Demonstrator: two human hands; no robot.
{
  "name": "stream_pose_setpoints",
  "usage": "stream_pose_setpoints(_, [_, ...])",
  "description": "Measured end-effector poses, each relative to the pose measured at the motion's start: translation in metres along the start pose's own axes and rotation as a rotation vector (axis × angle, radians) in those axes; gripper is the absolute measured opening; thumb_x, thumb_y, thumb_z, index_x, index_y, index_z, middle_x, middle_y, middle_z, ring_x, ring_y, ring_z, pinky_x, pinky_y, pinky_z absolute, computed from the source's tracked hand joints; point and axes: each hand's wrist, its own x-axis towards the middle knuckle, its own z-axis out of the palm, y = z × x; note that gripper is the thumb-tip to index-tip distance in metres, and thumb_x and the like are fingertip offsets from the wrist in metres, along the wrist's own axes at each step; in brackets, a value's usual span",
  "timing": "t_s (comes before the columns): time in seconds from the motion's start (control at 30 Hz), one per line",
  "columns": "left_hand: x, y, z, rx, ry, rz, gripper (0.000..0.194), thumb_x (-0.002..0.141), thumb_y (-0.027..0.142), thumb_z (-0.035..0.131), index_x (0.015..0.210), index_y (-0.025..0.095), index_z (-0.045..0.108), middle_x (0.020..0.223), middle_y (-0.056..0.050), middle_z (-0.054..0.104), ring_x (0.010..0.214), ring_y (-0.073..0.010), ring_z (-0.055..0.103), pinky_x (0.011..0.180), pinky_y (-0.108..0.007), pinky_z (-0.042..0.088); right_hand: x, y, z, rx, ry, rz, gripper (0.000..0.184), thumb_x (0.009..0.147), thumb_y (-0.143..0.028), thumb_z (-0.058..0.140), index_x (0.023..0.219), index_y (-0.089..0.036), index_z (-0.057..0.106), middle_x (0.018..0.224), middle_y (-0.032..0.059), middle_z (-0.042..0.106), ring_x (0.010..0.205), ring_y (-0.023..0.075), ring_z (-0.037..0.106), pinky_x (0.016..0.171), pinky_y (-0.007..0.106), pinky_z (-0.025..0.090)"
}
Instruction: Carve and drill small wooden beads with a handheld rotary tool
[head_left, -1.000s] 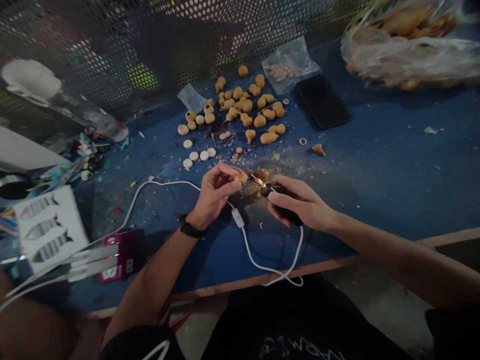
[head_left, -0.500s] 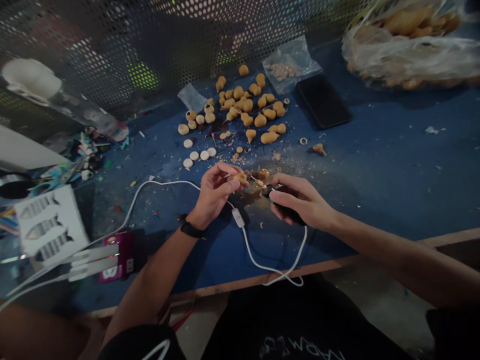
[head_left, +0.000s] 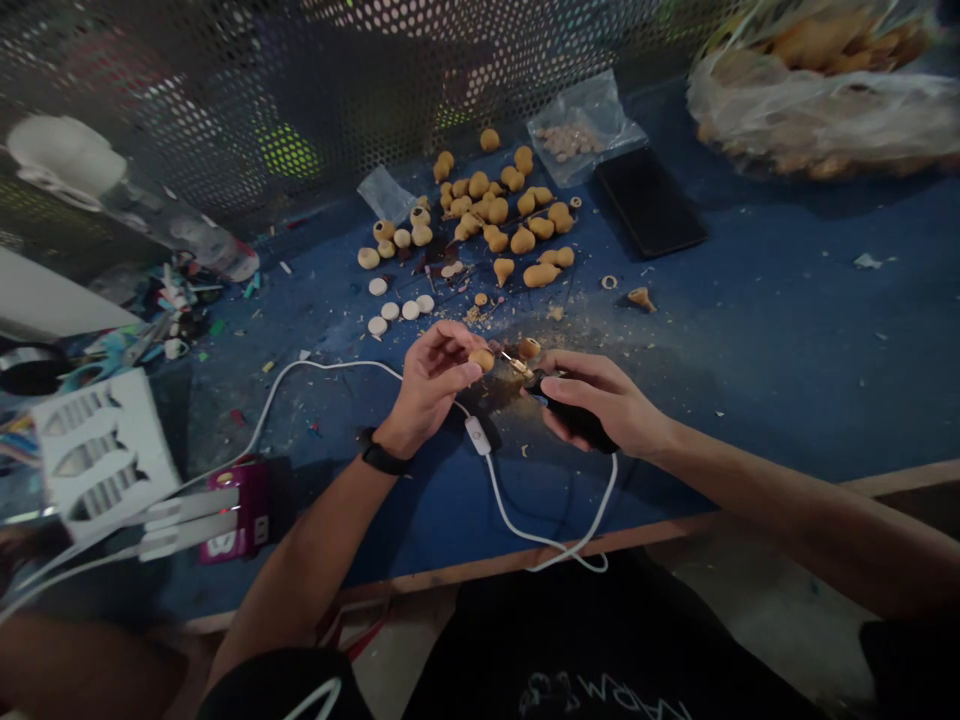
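Note:
My left hand (head_left: 431, 378) pinches a small tan wooden gourd-shaped piece (head_left: 481, 360) between thumb and fingers. My right hand (head_left: 604, 402) grips a black handheld rotary tool (head_left: 577, 424), whose thin metal bit (head_left: 517, 366) points toward that piece, a short gap apart. A white cable (head_left: 540, 538) with an inline switch (head_left: 477, 436) runs from the tool. Just beyond the bit lies another wooden piece (head_left: 529, 348). Farther up, several gourd-shaped pieces (head_left: 523, 240) and white discs (head_left: 409, 310) are scattered on the bench.
The blue workbench (head_left: 787, 330) is strewn with shavings and has a wooden front edge. Behind it stand a perforated metal screen (head_left: 225, 100), a black phone (head_left: 649, 200), and a plastic bag of wooden pieces (head_left: 817, 115). A magenta power adapter (head_left: 240, 510) sits at the left.
My right hand and the black tool have shifted slightly to the right. My left hand keeps hold of the wooden piece.

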Motion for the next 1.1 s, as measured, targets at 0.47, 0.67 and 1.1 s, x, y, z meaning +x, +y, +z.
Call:
stream_pose_setpoints(0.47, [-0.0001, -0.0013, -0.0014, -0.031, -0.01, 0.0, 0.042, 0.063, 0.031, 0.101, 0.089, 0.022, 0.069, 0.083, 0.003, 0.069, 0.082, -0.0103, 0.07, 0.072, -0.02, 0.057, -0.0005, -0.0004, 0.0001, -0.014, -0.017, 0.005, 0.031, 0.099, -0.05, 0.065, 0.092, -0.023, 0.054, 0.053, -0.0057, 0.061, 0.034, 0.0075, 0.047, 0.034, 0.02, 0.033])
stream_pose_setpoints(0.67, [0.0001, -0.0017, -0.0009, -0.027, -0.004, -0.008, 0.043, 0.063, 0.03, 0.101, 0.09, 0.022, 0.069, 0.083, 0.003, 0.07, 0.081, -0.0108, 0.071, 0.074, -0.021, 0.058, -0.0004, 0.0016, -0.0006, -0.015, -0.018, -0.002, 0.029, 0.1, -0.048, 0.064, 0.092, -0.023, 0.053, 0.053, -0.0056, 0.062, 0.034, 0.0079, 0.047, 0.034, 0.02, 0.033])
stream_pose_setpoints(1.1, [0.0, -0.0027, -0.0024, -0.021, 0.001, -0.01, 0.048, 0.061, 0.032, 0.102, 0.093, 0.022, 0.067, 0.083, 0.004, 0.071, 0.08, -0.0107, 0.071, 0.072, -0.021, 0.058, -0.0004, 0.0003, -0.0002, -0.02, -0.017, 0.003, 0.03, 0.099, -0.05, 0.065, 0.093, -0.023, 0.053, 0.053, -0.0059, 0.061, 0.034, 0.008, 0.046, 0.035, 0.02, 0.033])
